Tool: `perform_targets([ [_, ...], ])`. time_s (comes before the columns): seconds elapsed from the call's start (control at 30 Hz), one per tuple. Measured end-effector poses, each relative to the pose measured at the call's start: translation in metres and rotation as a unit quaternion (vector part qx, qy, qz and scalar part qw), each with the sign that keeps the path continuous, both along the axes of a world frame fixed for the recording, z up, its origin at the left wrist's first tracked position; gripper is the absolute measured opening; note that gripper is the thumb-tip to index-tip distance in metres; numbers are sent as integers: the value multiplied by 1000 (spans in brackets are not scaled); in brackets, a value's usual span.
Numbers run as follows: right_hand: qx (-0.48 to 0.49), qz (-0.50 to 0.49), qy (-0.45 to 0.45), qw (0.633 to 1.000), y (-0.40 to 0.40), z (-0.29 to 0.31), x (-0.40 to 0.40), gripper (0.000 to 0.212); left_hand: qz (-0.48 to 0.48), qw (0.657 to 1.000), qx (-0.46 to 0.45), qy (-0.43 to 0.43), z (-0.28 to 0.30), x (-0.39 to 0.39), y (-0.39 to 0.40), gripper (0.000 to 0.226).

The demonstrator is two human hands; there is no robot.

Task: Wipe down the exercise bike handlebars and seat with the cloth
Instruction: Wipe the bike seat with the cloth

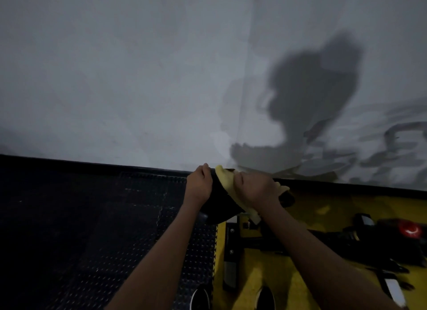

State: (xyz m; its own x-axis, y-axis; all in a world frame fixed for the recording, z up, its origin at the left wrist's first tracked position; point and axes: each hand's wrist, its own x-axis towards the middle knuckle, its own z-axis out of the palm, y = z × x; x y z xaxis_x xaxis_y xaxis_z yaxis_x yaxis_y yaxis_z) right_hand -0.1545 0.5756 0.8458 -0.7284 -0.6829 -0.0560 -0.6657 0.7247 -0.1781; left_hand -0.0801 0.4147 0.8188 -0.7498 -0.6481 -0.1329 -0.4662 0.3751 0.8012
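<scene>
The right hand (256,189) presses the cloth (227,180) onto the seat (221,205); the left hand (199,182) grips its edge. Handlebars aren't visible.

Dim grey wall (115,67) with shadows, black studded floor mat (92,217), yellow flooring (323,205)

hands (228,184): 2 | cloth (225,179): 1 | seat (221,205): 1 | shoes (200,298): 2 | red knob (410,230): 1

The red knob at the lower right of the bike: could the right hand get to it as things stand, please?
Probably yes. The right hand presses the yellow cloth on the black seat, and nothing visible lies between it and the red knob; it would have to leave off wiping.
</scene>
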Motion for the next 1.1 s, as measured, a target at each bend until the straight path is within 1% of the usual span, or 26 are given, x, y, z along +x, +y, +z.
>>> perform_targets([
  [0.03,-18,38,72,997,9,-7,5,22,-2,1000,-1,-1,1,0,1,51],
  [0.07,-36,64,103,992,18,-10,9,27,-4,1000,-2,0,1,1,1,48],
  [0.13,-55,83,94,991,42,-12,10,37,-11,1000,-15,7,4,2,2,41],
  [0.2,-50,69,81,993,67,-8,7,41,-18,999,-40,12,3,2,2,42],
  [0.27,-59,27,63,996,78,-2,-3,47,-28,997,-70,15,-2,1,3,44],
  [0.33,-44,-36,29,998,70,1,-6,54,-46,993,-107,6,-4,-1,4,44],
  [0.43,-18,-134,-19,991,42,6,-9,51,-91,980,-176,20,-5,-3,5,38],
  [0.5,3,-143,-60,988,27,9,-12,52,-120,971,-204,27,-7,-3,5,37],
  [0.53,17,-125,-68,990,23,10,-11,50,-129,969,-208,31,-7,-2,5,39],
  [0.57,13,-99,-50,994,20,9,-9,46,-134,968,-208,31,-7,-2,5,43],
  [0.6,-29,-60,-3,998,20,5,-6,44,-148,965,-214,26,-8,-1,5,46],
  [0.67,-56,12,56,997,31,-3,5,45,-194,947,-257,17,-9,2,6,49],
  [0.73,-25,57,82,995,52,-9,12,41,-207,939,-274,16,-8,5,10,56],
  [0.77,-28,66,78,994,63,-11,14,39,-212,938,-274,10,-9,6,10,60],
  [0.83,-67,46,58,995,82,-7,12,41,-209,933,-292,17,-14,9,11,62],
  [0.93,-68,-19,29,997,82,-2,0,43,-201,930,-305,35,-15,9,10,58],
  [1.0,-33,-42,53,997,64,-2,-6,31,-196,932,-300,46,-12,6,10,52],
  [1.03,-28,-29,75,996,52,1,-10,27,-193,936,-291,50,-11,4,9,48],
  [1.07,-20,-39,45,998,39,7,-10,31,-188,939,-282,56,-9,3,8,45],
  [1.1,-10,-65,-12,998,27,13,-12,36,-184,943,-270,64,-9,2,6,43],
])
